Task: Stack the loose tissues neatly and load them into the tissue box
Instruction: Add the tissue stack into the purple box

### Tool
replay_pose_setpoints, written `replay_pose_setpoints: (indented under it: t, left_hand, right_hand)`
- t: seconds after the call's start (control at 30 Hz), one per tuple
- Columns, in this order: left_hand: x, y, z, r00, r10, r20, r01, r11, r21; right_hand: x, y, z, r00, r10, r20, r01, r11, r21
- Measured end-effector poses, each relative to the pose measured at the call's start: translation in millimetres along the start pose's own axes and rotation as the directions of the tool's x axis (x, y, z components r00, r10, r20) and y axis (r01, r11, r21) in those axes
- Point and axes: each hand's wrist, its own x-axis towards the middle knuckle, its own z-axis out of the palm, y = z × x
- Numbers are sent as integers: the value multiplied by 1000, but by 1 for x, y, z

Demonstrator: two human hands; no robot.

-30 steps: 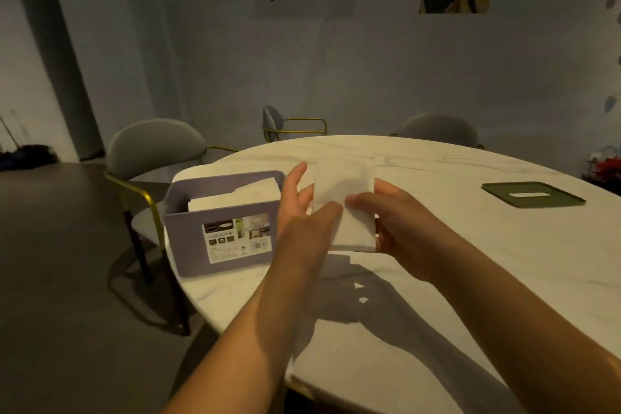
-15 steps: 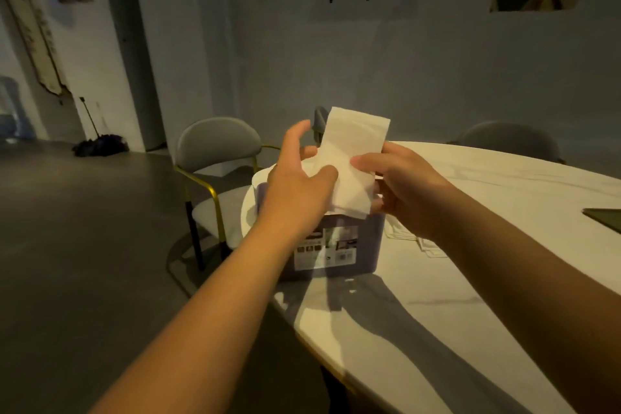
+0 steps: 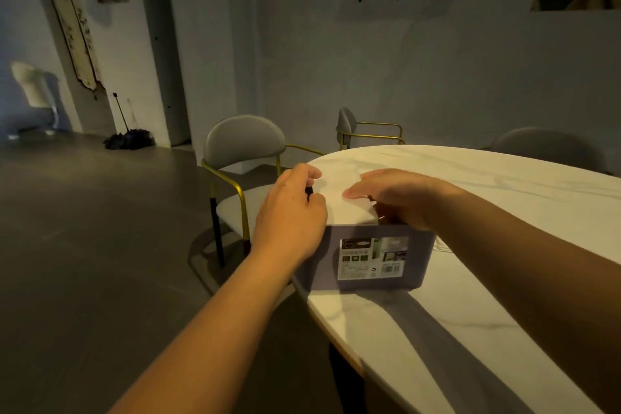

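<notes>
Now we hold the tissues [image 3: 336,202] right on top of the open tissue box [image 3: 369,255], which sits near the edge of the table [image 3: 504,198]. Tissues are soft, thin and very light, so we think they could bend, slide apart or tear. It seems best to hold them by both sides and push down gently. Our left hand [image 3: 292,208] curls its fingers round the left side. Our right hand [image 3: 396,198] pinches the right side, with the thumb on top. Both arms reach forward, and both hands tip down over the box.
</notes>
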Motion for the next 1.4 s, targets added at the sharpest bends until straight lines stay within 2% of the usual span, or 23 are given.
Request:
replay_pose_setpoints:
  t: [0.07, 0.13, 0.27, 0.53, 0.67, 0.8, 0.9, 0.93, 1.03, 1.23, 1.4]
  left_hand:
    - [0, -1, 4, 1000, 3, 11, -3, 1000, 8]
    - [-1, -1, 9, 1000, 13, 18, -14, 999, 44]
    - [-2, 2, 13, 999, 33, 34, -37, 993, 115]
    - [-6, 5, 15, 997, 36, 62, -48, 978, 203]
    - [-6, 13, 15, 995, 28, 92, -50, 967, 248]
    - [-7, 27, 20, 995, 42, 91, -72, 930, 360]
    - [-10, 47, 34, 976, 128, 176, -210, 757, 618]
    - [-10, 54, 40, 965, 156, 211, -256, 730, 633]
    - [-15, 78, 71, 924, 212, 319, -364, 746, 558]
    - [-36, 99, 139, 847, 355, 396, -523, 690, 500]
    - [-38, 92, 179, 862, 349, 368, -487, 771, 410]
  right_hand:
    - [-1, -2, 1, 999, 12, 43, -10, 999, -39]
    - [1, -5, 3, 998, 39, 47, -31, 987, -157]
    - [5, -13, 7, 995, 0, -97, -38, 918, -395]
    - [-3, -17, 9, 995, 10, -99, -57, 873, -485]
    - [-4, -11, 1, 990, -36, -135, -23, 909, -417]
    - [-8, -4, -24, 959, -169, -229, 100, 953, -286]
    - [-16, 10, -49, 914, -259, -313, 175, 946, -272]
    - [-19, 16, -57, 900, -284, -330, 194, 940, -280]
    - [-26, 41, -79, 872, -300, -386, 190, 936, -298]
    - [-24, 112, -118, 868, -182, -461, 36, 951, -306]
    - [-14, 171, -138, 866, -185, -465, -44, 897, -439]
